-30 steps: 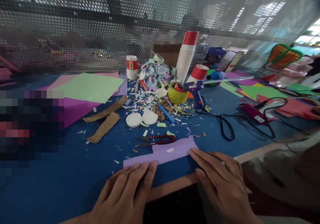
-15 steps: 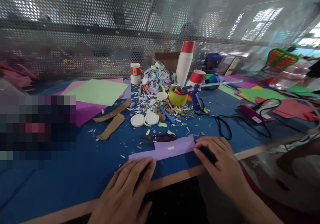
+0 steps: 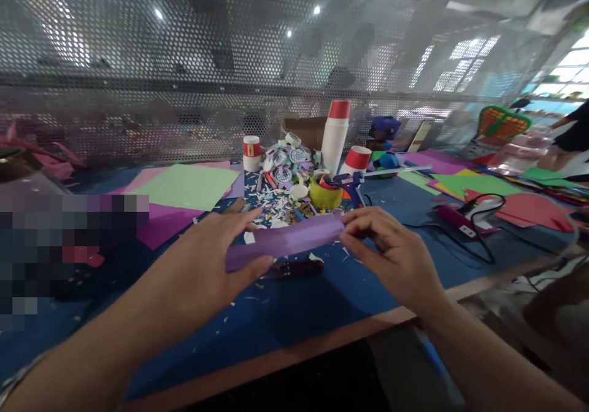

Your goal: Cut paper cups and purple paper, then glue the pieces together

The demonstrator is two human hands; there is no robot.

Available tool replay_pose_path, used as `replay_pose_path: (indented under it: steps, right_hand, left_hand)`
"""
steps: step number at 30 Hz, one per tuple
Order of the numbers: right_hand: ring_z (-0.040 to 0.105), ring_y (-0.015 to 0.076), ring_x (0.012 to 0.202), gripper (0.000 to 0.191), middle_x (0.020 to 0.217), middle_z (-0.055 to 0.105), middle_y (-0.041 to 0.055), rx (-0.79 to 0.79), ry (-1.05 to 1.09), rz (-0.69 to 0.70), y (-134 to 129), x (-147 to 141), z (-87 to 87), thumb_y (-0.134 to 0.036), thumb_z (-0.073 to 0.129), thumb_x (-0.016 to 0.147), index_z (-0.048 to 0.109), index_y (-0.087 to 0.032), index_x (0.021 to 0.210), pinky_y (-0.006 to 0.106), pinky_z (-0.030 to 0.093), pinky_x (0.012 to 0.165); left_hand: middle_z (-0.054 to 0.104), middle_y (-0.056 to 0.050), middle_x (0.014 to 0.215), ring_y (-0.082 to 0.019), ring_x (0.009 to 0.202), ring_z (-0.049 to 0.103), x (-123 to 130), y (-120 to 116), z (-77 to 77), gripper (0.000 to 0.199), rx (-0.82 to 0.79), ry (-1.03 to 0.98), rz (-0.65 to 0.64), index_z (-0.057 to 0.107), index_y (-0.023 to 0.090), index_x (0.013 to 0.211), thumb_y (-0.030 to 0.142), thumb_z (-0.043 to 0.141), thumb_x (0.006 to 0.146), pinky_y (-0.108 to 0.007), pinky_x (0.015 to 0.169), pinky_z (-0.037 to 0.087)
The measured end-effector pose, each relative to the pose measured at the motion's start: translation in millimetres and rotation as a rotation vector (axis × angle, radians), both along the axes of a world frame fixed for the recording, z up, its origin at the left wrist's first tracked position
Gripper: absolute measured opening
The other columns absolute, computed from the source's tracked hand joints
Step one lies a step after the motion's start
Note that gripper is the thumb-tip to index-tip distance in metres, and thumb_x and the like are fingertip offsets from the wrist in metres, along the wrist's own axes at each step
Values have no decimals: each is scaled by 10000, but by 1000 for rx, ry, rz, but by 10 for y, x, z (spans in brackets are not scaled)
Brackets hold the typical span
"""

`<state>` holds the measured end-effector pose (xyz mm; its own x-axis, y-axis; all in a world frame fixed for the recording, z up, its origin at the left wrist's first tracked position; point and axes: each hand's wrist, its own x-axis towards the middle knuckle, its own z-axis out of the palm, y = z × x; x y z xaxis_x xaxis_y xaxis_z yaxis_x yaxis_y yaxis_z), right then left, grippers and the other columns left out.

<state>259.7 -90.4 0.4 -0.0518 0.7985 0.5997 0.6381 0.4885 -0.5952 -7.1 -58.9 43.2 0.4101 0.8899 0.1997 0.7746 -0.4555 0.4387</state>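
Purple strip (image 3: 294,238) has risen, right fingers (image 3: 361,217) pinching its end, left fingers (image 3: 251,272) apart around it

- Left hand (image 3: 207,249), bare, with slim fingers and a forearm uncovered up to the picture's edge.
- Thin, pale greyish band (image 3: 22,376) around the left wrist area, its details blurred.
- Right hand (image 3: 391,246), likewise bare, its forearm uncovered.

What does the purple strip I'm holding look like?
The purple strip looks like thin paper: long, narrow, slightly bent, its upper edge uneven. It appears lifted over the blue table, sloping up toward the right hand, whose fingertips pinch that end. The left hand holds the other, partly hiding it.
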Motion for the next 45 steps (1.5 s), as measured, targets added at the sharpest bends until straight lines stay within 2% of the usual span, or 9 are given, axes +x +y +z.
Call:
replay_pose_path:
  steps: [3, 8, 13, 17, 22, 26, 30, 38, 45]
  right_hand:
    - [618, 183, 887, 66, 930, 633, 38, 65, -18, 98, 254, -128, 138, -237, 628, 884, 620, -214, 823, 303, 497, 755]
    - [605, 144, 760, 131, 936, 638, 42, -6, 33, 113, 677, -197, 97, -308, 591, 913, 599, -195, 977, 285, 489, 701]
    - [551, 137, 656, 116, 789, 625, 28, -203, -123, 110, 875, -117, -119, -265, 561, 907, 619, -168, 877, 268, 437, 600]
    - [545, 133, 641, 137, 746, 622, 11, -310, -230, 234, 775, -151, -141, -250, 579, 901, 643, -173, 808, 253, 399, 572]
    - [573, 176, 824, 172, 878, 627, 39, -350, -502, 541, 597, -300, -127, -309, 722, 815, 652, -167, 882, 288, 441, 721]
    - [554, 174, 812, 175, 889, 620, 36, -377, -543, 521, 534, -363, -142, -242, 727, 778, 625, -172, 901, 288, 442, 704]
    - [541, 154, 752, 137, 840, 615, 18, -437, -497, 510, 527, -384, -145, -180, 706, 742, 607, -178, 837, 270, 431, 656]
    - [538, 140, 706, 113, 804, 603, 19, -403, -411, 463, 504, -432, -220, -106, 612, 746, 615, -184, 827, 258, 425, 623]
    - [522, 140, 684, 65, 797, 573, 15, -435, -334, 437, 489, -459, -181, -130, 553, 812, 561, -193, 796, 264, 418, 607]
  left_hand:
    - [691, -88, 1175, -316, 996, 655, 108, 171, 143, 580, -135, -22, -83, 599, 264, 1304, 467, 662, 765, -380, 790, 519]
    - [675, -38, 630, -145, 510, 575, 94, 369, 45, 204, -357, -367, -54, 757, 175, 710, 375, 722, 737, -199, 435, 382]
    - [699, -61, 694, -121, 506, 554, 71, 492, -159, 223, -539, -968, 285, 757, 144, 877, 341, 711, 782, -187, 427, 421]
    - [694, -48, 737, -132, 627, 601, 81, 551, -258, 205, -613, -1217, 359, 724, 164, 989, 255, 703, 807, -169, 484, 478]
    - [703, -42, 855, -118, 701, 625, 69, 565, -322, 211, -673, -1364, 322, 707, 124, 970, 71, 710, 767, -189, 621, 537]
    - [706, -63, 864, -114, 733, 629, 77, 574, -349, 71, -634, -1466, 357, 715, 94, 878, 99, 669, 823, -203, 698, 541]
    - [699, -48, 859, -114, 709, 623, 63, 558, -333, 117, -607, -1405, 417, 717, 149, 899, 227, 633, 878, -182, 572, 501]
    - [636, 1, 693, -107, 555, 555, 6, 551, -367, 330, -577, -1294, 403, 704, 189, 971, 461, 711, 785, -194, 461, 438]
    - [601, -1, 604, -98, 529, 541, 75, 577, -446, 341, -446, -1414, 445, 648, 125, 734, 451, 751, 743, -193, 481, 435]
